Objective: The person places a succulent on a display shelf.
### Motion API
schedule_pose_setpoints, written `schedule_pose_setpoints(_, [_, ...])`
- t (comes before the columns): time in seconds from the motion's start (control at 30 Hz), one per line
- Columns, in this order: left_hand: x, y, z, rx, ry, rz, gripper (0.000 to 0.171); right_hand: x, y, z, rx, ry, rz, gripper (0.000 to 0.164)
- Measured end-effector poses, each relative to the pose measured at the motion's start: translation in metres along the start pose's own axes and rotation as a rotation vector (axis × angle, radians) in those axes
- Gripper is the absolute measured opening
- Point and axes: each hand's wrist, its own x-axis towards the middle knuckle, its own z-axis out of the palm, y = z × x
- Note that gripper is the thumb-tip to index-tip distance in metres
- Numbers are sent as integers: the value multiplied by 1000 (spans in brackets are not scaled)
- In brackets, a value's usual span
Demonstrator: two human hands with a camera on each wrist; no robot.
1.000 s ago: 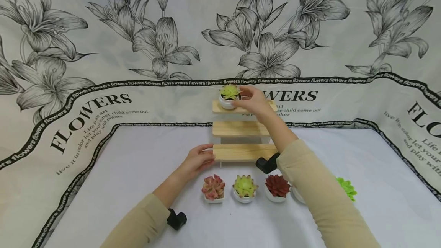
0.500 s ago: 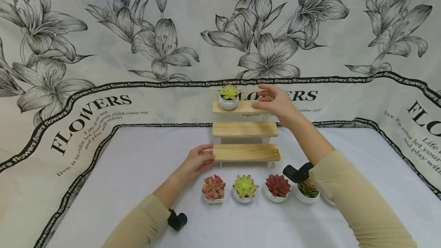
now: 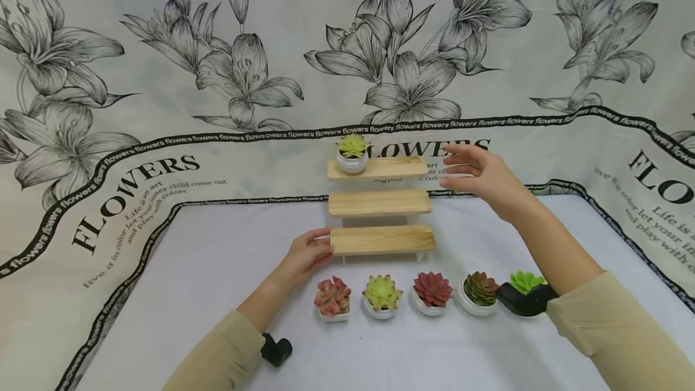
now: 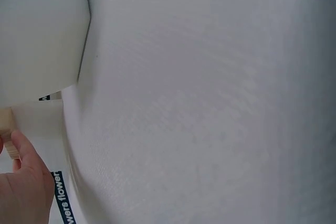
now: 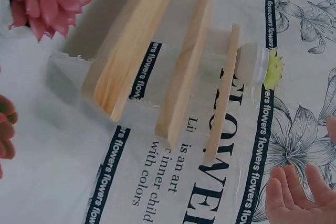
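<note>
A three-tiered wooden shelf stand (image 3: pixel 382 240) with clear supports stands at the back of the table. My left hand (image 3: pixel 305 255) grips the left end of its lowest board, also visible at the lower left of the left wrist view, where fingers (image 4: pixel 30 153) lie against the wood. On the left part of the top board sits a yellow-green succulent in a round white pot (image 3: pixel 352 160). My right hand (image 3: pixel 483 177) hovers to the right of that board, fingers extended, holding nothing. The right wrist view catches its fingertips (image 5: pixel 294 190) at the lower right.
In front of the stand is a row of potted succulents: pink (image 3: pixel 332 296), yellow-green (image 3: pixel 382 293), dark red (image 3: pixel 432 289), green-brown (image 3: pixel 480 289) and bright green (image 3: pixel 525 281). The right wrist's black camera partly covers the last. A flower-printed cloth (image 3: pixel 271 165) rises behind.
My right hand has let go of the yellow-green succulent on the top board and moved away to the right. My left hand stays at the lowest board. The head view has shifted slightly.
</note>
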Motion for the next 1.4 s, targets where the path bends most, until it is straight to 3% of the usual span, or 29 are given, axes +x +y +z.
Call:
schedule_pose_setpoints(0.47, [3, -2, -2, 1, -16, 12, 46, -49, 27, -28, -90, -80, -78, 52])
schedule_pose_setpoints(0.67, [1, -1, -4, 1, -15, 17, 46, -66, 50, -39, -16, -99, -130, 49])
schedule_pose_setpoints(0.87, [0, 2, -3, 12, -25, 5, 46, -83, 74, -45, 12, -89, -112, 52])
schedule_pose_setpoints(1.17, [2, 1, -2, 15, -18, 20, 45, -100, 103, -60, 30, -163, -136, 57])
schedule_pose_setpoints(1.4, [2, 1, -3, 13, -23, 24, 44, -116, 125, -68, -32, -111, -78, 57])
